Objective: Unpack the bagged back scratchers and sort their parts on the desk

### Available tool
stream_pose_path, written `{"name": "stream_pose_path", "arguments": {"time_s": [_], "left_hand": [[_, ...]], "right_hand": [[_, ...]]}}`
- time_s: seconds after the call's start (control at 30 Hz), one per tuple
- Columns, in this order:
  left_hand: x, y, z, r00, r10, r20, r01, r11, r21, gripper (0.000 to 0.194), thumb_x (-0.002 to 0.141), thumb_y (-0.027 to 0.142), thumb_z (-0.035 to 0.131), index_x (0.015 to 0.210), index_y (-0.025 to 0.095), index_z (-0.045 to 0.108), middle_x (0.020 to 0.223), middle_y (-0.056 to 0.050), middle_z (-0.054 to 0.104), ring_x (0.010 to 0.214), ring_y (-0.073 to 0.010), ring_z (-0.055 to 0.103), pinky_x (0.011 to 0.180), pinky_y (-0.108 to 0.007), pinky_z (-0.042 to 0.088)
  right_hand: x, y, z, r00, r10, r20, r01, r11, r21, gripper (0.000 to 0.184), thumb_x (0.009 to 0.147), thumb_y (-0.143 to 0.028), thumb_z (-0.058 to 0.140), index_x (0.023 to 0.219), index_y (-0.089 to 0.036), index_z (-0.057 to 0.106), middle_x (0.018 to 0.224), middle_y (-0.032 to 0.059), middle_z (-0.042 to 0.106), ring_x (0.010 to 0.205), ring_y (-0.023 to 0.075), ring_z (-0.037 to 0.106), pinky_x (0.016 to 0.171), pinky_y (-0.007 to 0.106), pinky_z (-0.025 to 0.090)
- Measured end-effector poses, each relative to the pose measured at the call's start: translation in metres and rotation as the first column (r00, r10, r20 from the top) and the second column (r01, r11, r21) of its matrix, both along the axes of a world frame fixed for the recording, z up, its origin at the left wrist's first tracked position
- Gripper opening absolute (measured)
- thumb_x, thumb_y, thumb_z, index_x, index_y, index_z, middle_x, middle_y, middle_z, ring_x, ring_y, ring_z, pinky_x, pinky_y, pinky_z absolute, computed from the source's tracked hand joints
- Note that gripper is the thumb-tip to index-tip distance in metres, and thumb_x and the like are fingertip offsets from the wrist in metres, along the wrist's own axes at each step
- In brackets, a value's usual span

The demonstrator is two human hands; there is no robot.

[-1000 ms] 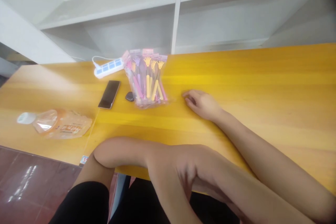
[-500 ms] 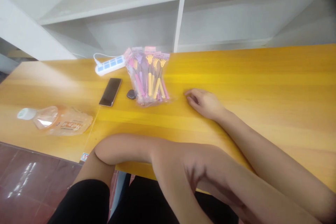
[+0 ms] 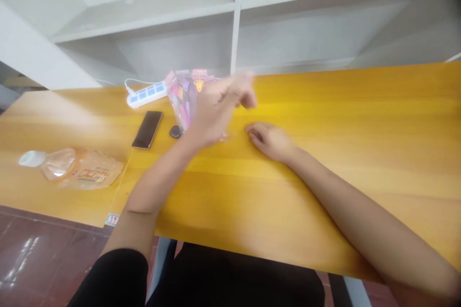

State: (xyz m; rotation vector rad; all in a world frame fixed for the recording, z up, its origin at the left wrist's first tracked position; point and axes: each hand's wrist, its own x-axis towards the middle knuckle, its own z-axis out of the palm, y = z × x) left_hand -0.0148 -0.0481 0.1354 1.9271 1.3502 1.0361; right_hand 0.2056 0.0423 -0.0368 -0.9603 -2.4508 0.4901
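Head view, our only one, looks down on a table [image 3: 342,129] with our two bare hands over it. Our left hand [image 3: 219,112] is raised in front of the packs [image 3: 184,103], blurred, its fingers seeming bent; we cannot tell whether they pinch anything or touch the wrapping. Our right hand [image 3: 272,141] rests on the wood to the right of the pile, fingers loosely curled, a gap between thumb and forefinger, holding nothing we can see. The packs, clear bags of sticks with little hand-shaped heads, lie bunched toward the table's far edge, partly hidden behind our left hand. We judge things to be at an early stage: those that show are wrapped and together in one heap, with none set apart in view, so the handling of them seems all left. Just beside them on the left are a power strip [image 3: 147,95] and a small black object [image 3: 175,132]; a phone [image 3: 147,129] lies near, and a bottle [image 3: 75,169] lies on its side farther left. Behind stands a white shelf [image 3: 144,21].
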Motion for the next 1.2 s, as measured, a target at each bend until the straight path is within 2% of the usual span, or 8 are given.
{"name": "stream_pose_path", "arguments": {"time_s": [0.17,0.27,0.43,0.57,0.7,0.8,0.97,1.2], "left_hand": [[-0.051,0.093,-0.034,0.727,0.502,-0.468,-0.455,0.863,0.22,0.045,0.103,0.05,0.064,0.128,0.013,0.066,0.139,-0.023,0.067,0.14,-0.0413,0.057,0.12,-0.058,0.043],[-0.079,0.113,-0.057,0.532,0.544,-0.649,-0.576,0.794,0.194,0.061,0.096,0.044,0.07,0.14,0.003,0.058,0.147,-0.033,0.059,0.143,-0.0488,0.052,0.119,-0.061,0.041],[-0.088,0.115,-0.055,0.601,0.488,-0.633,-0.58,0.811,0.074,0.065,0.092,0.034,0.069,0.148,0.007,0.05,0.122,-0.024,0.072,0.119,-0.0422,0.067,0.102,-0.051,0.052],[-0.066,0.103,-0.031,0.73,0.435,-0.528,-0.486,0.873,0.048,0.054,0.099,0.035,0.063,0.147,0.014,0.051,0.103,-0.015,0.072,0.102,-0.0359,0.07,0.096,-0.046,0.051],[-0.024,0.065,-0.024,0.884,0.227,-0.409,-0.255,0.967,-0.014,0.047,0.097,0.026,0.063,0.143,0.02,0.054,0.089,-0.004,0.066,0.084,-0.0263,0.066,0.087,-0.039,0.049],[0.003,0.027,-0.046,0.939,-0.044,-0.342,-0.011,0.988,-0.157,0.029,0.093,0.026,0.066,0.122,0.021,0.063,0.08,-0.001,0.062,0.072,-0.0225,0.059,0.078,-0.037,0.045],[0.019,-0.017,-0.105,0.953,-0.3,0.032,0.284,0.856,-0.431,0.034,0.087,0.044,0.083,0.102,0.021,0.062,0.087,-0.002,0.066,0.077,-0.0199,0.061,0.078,-0.035,0.047],[0.014,-0.012,-0.146,0.809,-0.149,0.568,0.462,0.759,-0.459,0.043,0.095,0.044,0.08,0.125,0.019,0.061,0.122,-0.011,0.073,0.117,-0.0249,0.069,0.103,-0.039,0.051]], "right_hand": [[-0.002,0.0,0.007,1.0,-0.009,0.022,0.009,1.0,0.005,0.03,0.105,-0.028,0.049,0.124,-0.019,0.07,0.121,0.0121,0.078,0.106,0.0271,0.074,0.094,0.039,0.056],[-0.003,0.001,0.009,1.0,-0.001,0.015,0.002,1.0,-0.007,0.029,0.105,-0.027,0.05,0.124,-0.02,0.07,0.12,0.0115,0.078,0.105,0.0258,0.074,0.093,0.038,0.056],[-0.003,0.001,0.006,0.999,0.005,-0.046,-0.006,1.0,-0.023,0.024,0.104,-0.028,0.052,0.119,-0.022,0.07,0.115,0.0104,0.078,0.1,0.0243,0.073,0.088,0.036,0.055],[-0.006,0.0,0.014,0.943,-0.14,-0.3,0.086,0.979,-0.186,0.026,0.104,-0.039,0.055,0.12,-0.022,0.065,0.089,0.0044,0.07,0.074,0.0196,0.064,0.075,0.034,0.053],[-0.006,-0.01,0.037,0.674,-0.365,-0.642,-0.006,0.866,-0.5,0.043,0.102,-0.061,0.058,0.129,-0.027,0.054,0.083,-0.002,0.059,0.057,0.0135,0.05,0.053,0.028,0.043],[0.0,-0.029,0.045,0.58,-0.432,-0.691,-0.21,0.74,-0.639,0.055,0.097,-0.073,0.063,0.129,-0.03,0.049,0.09,-0.0022,0.063,0.057,0.0118,0.052,0.045,0.024,0.04],[0.008,-0.061,0.029,0.67,-0.447,-0.593,-0.186,0.672,-0.716,0.058,0.089,-0.069,0.078,0.117,-0.024,0.055,0.071,-0.006,0.06,0.049,0.0101,0.051,0.045,0.024,0.045],[0.007,-0.067,0.014,0.771,-0.34,-0.538,-0.048,0.812,-0.582,0.056,0.093,-0.054,0.078,0.135,-0.028,0.05,0.1,0.0023,0.073,0.061,0.015,0.066,0.055,0.032,0.059]]}}
